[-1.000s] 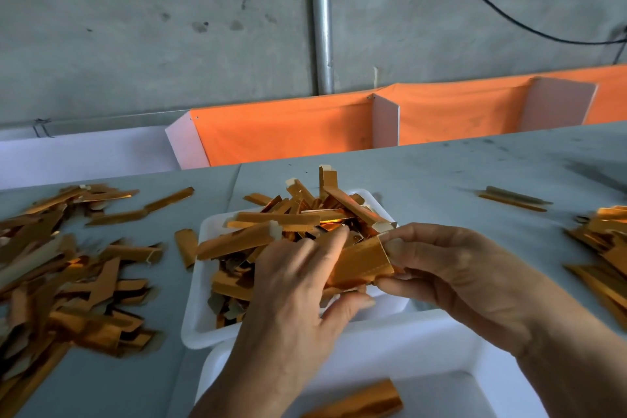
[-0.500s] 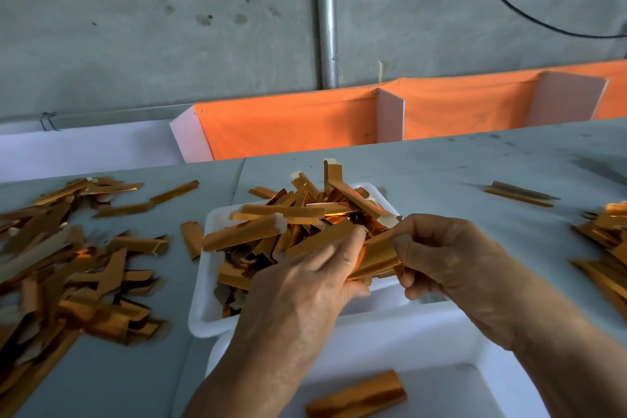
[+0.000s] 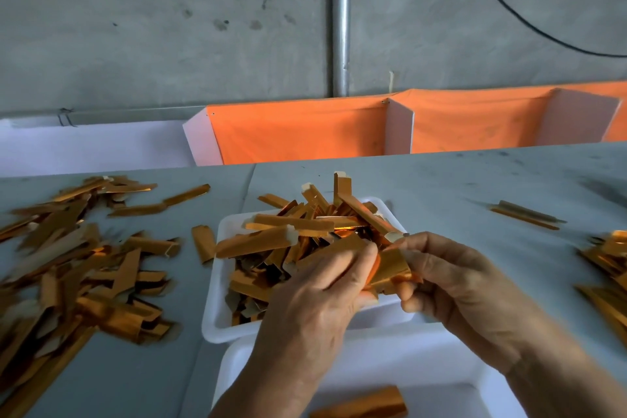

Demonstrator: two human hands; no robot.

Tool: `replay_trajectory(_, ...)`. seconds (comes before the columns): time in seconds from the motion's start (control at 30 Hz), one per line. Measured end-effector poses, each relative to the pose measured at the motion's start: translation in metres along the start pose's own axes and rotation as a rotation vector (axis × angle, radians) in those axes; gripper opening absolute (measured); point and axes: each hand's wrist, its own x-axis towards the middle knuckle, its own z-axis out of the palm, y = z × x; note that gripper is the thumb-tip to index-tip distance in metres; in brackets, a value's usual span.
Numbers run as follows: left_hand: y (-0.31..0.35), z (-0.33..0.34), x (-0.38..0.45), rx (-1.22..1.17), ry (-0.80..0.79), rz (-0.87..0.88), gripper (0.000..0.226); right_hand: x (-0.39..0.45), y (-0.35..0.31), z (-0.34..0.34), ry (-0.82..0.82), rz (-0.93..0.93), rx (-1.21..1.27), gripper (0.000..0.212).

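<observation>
Once past the near tray (image 3: 373, 360) (one folded piece (image 3: 359, 404) inside), comes to the work: gold card strip (image 3: 390, 266) pinched from both ends, left hand (image 3: 315, 309) clamped on left end, right hand (image 3: 458, 285) on right, just above near rim of far tray (image 3: 213, 322). Looks light, thin, foil-slick, easily creased; best taken at short ends, thumbs on flat face. Long axis roughly left-right, right end tipped slightly far. Farther out: loose strips (image 3: 84, 275) heaped left on table (image 3: 441, 187).
</observation>
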Motion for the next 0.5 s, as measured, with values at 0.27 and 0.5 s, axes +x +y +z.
replay_trajectory(0.27,0.0,0.006,0.002,-0.001,-0.011,-0.01,0.045,0.007,0.006,-0.003,0.086,-0.022,0.001,0.019)
replay_trajectory(0.5,0.0,0.007,-0.007,-0.199,0.082,-0.175,0.043,0.007,0.008,0.009,0.159,-0.119,-0.118,0.004)
